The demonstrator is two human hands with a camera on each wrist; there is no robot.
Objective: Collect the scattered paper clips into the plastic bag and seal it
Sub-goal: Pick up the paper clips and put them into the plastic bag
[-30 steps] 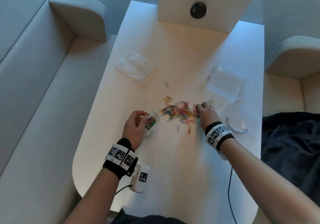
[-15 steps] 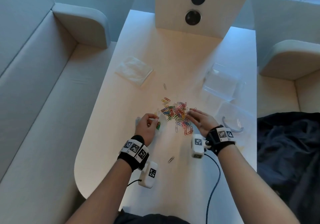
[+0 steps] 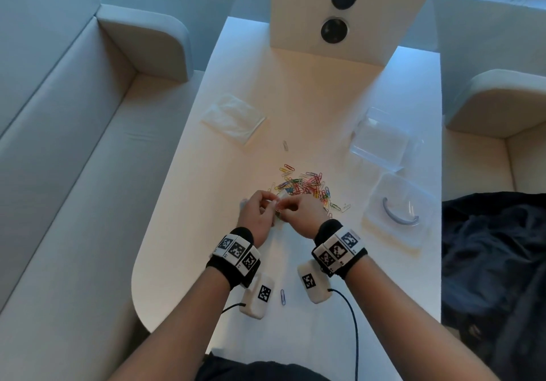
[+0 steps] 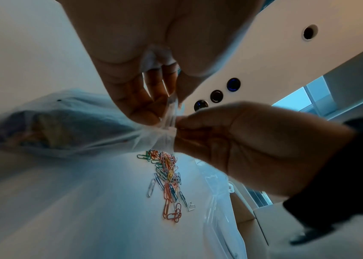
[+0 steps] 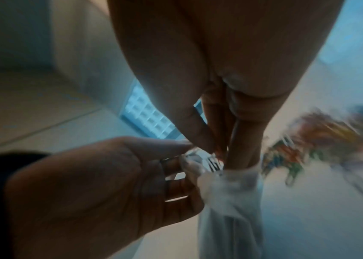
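Observation:
A pile of coloured paper clips (image 3: 304,184) lies mid-table, also seen in the left wrist view (image 4: 168,175). Just in front of it both hands meet at a small clear plastic bag (image 3: 282,195). My left hand (image 3: 270,203) pinches the bag's mouth and holds it up (image 4: 76,122). My right hand (image 3: 285,208) has its fingertips (image 5: 238,157) bunched together and pushed into the bag's mouth (image 5: 227,201), with a hint of red between them. A few coloured clips show faintly through the film. The bag's body is mostly hidden by the hands in the head view.
Stray clips lie apart: one pale clip (image 3: 285,145) beyond the pile, a blue clip (image 3: 282,296) between my wrists, a few at the right (image 3: 344,206). Spare clear bags (image 3: 233,119) lie far left; clear plastic boxes (image 3: 381,141) and a lid (image 3: 399,212) stand right. White table edge (image 3: 165,233).
My right hand left the clip pile and came left to the bag. My left hand lifted the bag and moved slightly right toward it.

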